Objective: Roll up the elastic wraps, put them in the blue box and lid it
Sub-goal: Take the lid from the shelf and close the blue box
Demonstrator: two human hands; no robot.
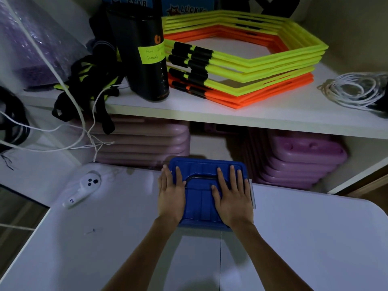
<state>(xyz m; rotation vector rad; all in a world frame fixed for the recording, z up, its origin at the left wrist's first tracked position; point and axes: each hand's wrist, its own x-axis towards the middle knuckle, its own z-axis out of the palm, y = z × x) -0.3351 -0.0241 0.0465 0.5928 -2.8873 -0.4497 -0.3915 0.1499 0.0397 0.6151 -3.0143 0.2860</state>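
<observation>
two hands on view, the left hand (171,195) and the right hand (231,198), both flat, fingers spread, on one blue box lid (201,198); only one blue box seen. one white table (304,238). one white handheld controller (83,189) on it. one shelf board (210,110) above. on the shelf: one stack of hexagonal rings (241,59), yellow and orange, exact number hard to tell; one tall black cylinder (140,49); one coil of white cord (357,89); one bundle of black and yellow straps (88,85). below the shelf: two stacks of purple pads (298,160).
</observation>
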